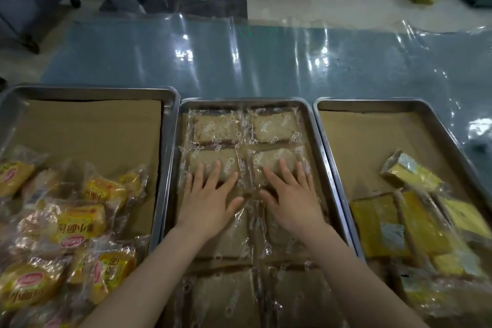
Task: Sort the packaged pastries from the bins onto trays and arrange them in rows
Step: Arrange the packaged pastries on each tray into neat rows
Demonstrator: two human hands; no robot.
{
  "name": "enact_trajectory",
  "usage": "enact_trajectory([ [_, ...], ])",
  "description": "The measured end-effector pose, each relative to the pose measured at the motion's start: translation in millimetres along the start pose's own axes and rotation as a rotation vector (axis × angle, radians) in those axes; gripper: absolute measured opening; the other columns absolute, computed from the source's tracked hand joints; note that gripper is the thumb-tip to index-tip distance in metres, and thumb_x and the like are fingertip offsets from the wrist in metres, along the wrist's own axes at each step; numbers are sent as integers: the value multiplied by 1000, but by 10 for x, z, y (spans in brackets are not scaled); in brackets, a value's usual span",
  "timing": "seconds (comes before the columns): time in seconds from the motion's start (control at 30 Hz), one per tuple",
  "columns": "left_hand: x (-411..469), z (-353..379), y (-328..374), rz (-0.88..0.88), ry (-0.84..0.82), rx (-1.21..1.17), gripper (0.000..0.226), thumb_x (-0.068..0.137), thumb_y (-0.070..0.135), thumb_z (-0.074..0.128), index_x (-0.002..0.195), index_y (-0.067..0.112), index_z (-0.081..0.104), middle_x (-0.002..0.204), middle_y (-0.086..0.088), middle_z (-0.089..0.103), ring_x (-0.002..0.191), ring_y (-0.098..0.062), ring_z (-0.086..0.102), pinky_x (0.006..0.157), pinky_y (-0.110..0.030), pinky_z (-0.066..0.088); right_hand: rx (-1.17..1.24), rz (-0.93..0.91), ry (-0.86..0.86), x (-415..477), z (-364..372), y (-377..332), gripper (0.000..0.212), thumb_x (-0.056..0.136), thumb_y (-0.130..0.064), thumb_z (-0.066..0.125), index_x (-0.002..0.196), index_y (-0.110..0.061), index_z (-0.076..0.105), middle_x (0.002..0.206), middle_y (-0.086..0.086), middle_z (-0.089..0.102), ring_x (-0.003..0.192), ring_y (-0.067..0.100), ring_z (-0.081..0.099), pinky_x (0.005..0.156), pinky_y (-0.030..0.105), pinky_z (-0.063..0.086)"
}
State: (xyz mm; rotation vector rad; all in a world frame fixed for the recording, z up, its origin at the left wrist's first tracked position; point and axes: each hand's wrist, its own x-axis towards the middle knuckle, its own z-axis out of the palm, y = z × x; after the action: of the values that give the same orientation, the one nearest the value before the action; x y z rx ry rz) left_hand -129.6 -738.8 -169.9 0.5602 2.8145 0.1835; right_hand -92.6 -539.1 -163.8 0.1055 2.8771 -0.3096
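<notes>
Steel left tray [170, 125] on the worktop [266, 61] has yellow buns [80, 221] in a loose heap, not rowed up yet. Middle tray [245, 100] is where you're at: clear-wrapped slices [215, 128] in two columns. Your left hand [210, 202] lies flat, fingers spread, on the left pack of the second row. Your right hand [290, 200] does the same on its neighbour, nothing gripped. I'd press lightly and nudge both packs snug to the far row, edges square, wrappers not overlapping. Right tray [327, 125] has yellow cakes [378, 224] lying crooked, probably next.
</notes>
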Motion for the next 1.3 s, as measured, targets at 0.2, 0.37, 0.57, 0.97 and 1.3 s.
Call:
enact_trajectory([
  [0.2, -112, 43, 17, 32, -9, -2, 69, 80, 74, 8, 142, 49, -8, 151, 3, -27, 135, -28, -32, 107, -43, -18, 11, 63, 24, -104, -15, -21, 62, 91, -64, 21, 149, -43, 13, 160, -2, -3, 144, 33, -14, 117, 52, -3],
  [0.37, -141, 42, -13, 72, -22, -31, 72, 76, 75, 4, 139, 50, -17, 149, 5, -34, 134, -24, -37, 107, -40, -18, 59, 66, 143, 139, -74, -111, 64, 90, -62, 23, 149, -40, 10, 159, 2, -10, 141, 29, -25, 114, 50, -9],
  [0.57, 108, -85, -108, 48, 126, -79, 69, 79, 71, 2, 141, 48, -18, 149, 7, -35, 132, -13, -39, 107, -38, -15, 51, 27, 166, 557, -120, -113, 63, 94, -58, 27, 149, -43, 0, 158, 3, -17, 140, 29, -27, 112, 49, -11],
  [0.97, 597, -210, -269, -48, 56, 16, 83, 74, 72, -8, 147, 34, -11, 155, -4, -20, 140, -25, -22, 109, -40, -13, -21, -53, 31, 808, -223, 83, 60, 93, -61, 26, 146, -47, 0, 159, -2, -13, 142, 29, -24, 110, 57, -13],
  [1.3, -465, -564, 110, 117, 205, -34, 68, 91, 57, 20, 148, 33, -7, 152, 0, -24, 138, -19, -27, 116, -42, -9, 311, -26, 134, -601, -454, 77, 56, 96, -44, 47, 147, -27, 32, 157, -4, 20, 146, 13, 6, 118, 38, 14],
])
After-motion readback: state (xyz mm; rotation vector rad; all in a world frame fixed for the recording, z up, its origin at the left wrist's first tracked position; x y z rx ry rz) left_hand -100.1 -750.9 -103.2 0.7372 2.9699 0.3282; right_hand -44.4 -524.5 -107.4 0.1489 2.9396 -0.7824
